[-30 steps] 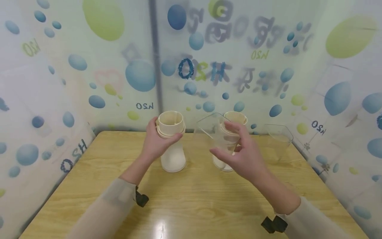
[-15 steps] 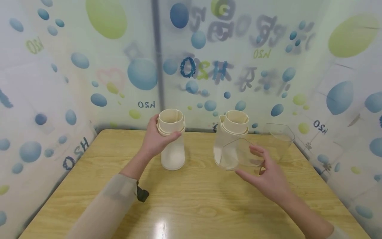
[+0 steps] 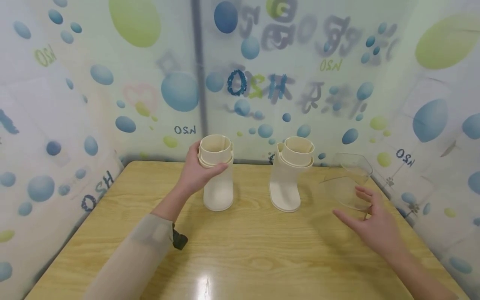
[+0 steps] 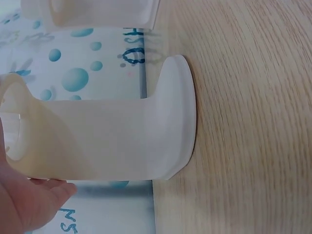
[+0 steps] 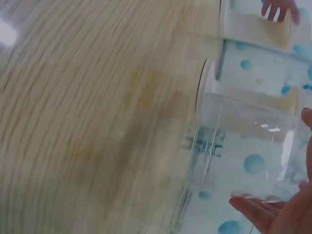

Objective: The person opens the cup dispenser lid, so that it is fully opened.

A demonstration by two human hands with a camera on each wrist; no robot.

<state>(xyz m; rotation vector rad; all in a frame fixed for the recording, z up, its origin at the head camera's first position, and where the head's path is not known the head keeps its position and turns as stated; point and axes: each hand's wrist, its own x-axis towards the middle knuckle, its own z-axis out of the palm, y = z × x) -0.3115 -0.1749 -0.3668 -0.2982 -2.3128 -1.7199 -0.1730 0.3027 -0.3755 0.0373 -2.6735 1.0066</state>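
My left hand (image 3: 195, 175) grips the collar of a cream, boot-shaped plastic stand (image 3: 218, 193), its thumb across the front. This stand is upright, and its flared foot is near the wooden table in the left wrist view. A second cream stand (image 3: 285, 189) of the same shape, with a round open top, stands upright to its right. In my right hand (image 3: 380, 229) is a clear, angular plastic container (image 5: 248, 146), held between thumb and fingers at its side. Another clear container (image 3: 356, 160) is at the back right, partly overlapped by the held one in the head view.
The wooden table (image 3: 240, 250) runs back to a curtain-like wall (image 3: 318, 104) printed with blue and green drops. Similar printed walls close in the left and right sides.
My right hand has carried the clear container rightward, from in front of the right stand to beside the back-right container. My left hand stays on the left stand.
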